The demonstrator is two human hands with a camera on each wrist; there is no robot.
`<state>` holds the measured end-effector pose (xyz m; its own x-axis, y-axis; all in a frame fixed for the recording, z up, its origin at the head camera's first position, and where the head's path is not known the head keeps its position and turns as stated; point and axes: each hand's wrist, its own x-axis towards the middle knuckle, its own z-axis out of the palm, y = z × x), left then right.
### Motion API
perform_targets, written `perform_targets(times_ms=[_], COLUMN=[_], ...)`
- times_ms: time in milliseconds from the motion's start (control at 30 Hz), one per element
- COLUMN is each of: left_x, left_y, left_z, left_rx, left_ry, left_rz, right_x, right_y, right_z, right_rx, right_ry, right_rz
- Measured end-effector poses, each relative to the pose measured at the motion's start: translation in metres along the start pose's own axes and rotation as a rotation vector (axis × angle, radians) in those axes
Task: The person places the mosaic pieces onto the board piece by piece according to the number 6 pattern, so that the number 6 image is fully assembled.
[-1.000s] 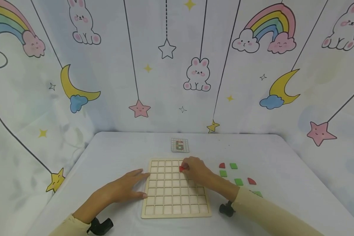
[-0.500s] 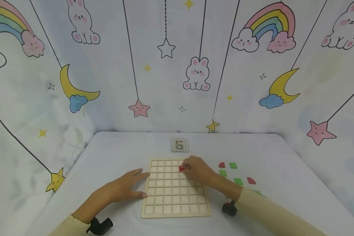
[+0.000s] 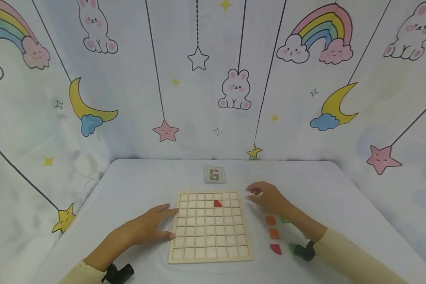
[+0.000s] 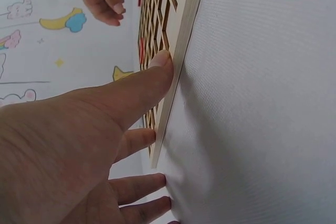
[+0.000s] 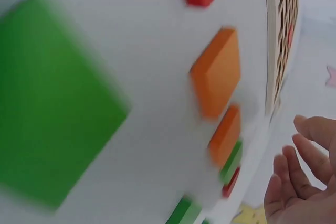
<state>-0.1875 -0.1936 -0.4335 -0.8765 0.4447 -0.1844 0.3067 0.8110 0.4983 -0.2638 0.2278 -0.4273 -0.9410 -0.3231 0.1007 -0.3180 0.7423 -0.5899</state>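
A pale wooden grid board (image 3: 210, 230) lies at the centre of the table. In one cell of its second row from the top sits a red quarter-circle piece (image 3: 217, 204). My left hand (image 3: 152, 225) rests at the board's left side, fingers spread. In the left wrist view its thumb (image 4: 152, 72) touches the board's rim. Beyond the board's right edge, my right hand (image 3: 268, 197) hovers over the table with fingers loosely bent and nothing between them. The right wrist view has this hand (image 5: 310, 177) above the loose pieces.
Right of the board lie two orange squares (image 3: 274, 234), a red quarter-circle (image 3: 275, 249) and green squares (image 3: 284, 219), some hidden under my right forearm. A small card (image 3: 214, 174) with a gridded 6 lies behind the board. A patterned cloth (image 3: 198, 98) hangs behind the table.
My right hand has let go of the red quarter-circle piece, which stays in its cell, and has moved right, off the board. The left hand keeps its place.
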Motion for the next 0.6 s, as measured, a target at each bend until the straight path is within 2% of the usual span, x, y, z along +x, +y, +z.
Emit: perform_targets(times_ms=[300,500,600], left_x=[0.0,-0.001,-0.001], left_y=[0.0,0.0,0.0], left_z=[0.0,0.0,0.0], left_rx=[-0.007,-0.007,-0.002], left_ry=[-0.003,-0.005,-0.004], left_rz=[0.007,0.002,0.006], right_x=[-0.019,-0.03,-0.033], right_y=[0.047,0.067,0.073], right_z=[-0.044,-0.056,-0.057], right_rx=[0.015,0.061,0.093], right_ry=[0.037,-0.021,-0.062], right_rz=[0.131,0.254,0.286])
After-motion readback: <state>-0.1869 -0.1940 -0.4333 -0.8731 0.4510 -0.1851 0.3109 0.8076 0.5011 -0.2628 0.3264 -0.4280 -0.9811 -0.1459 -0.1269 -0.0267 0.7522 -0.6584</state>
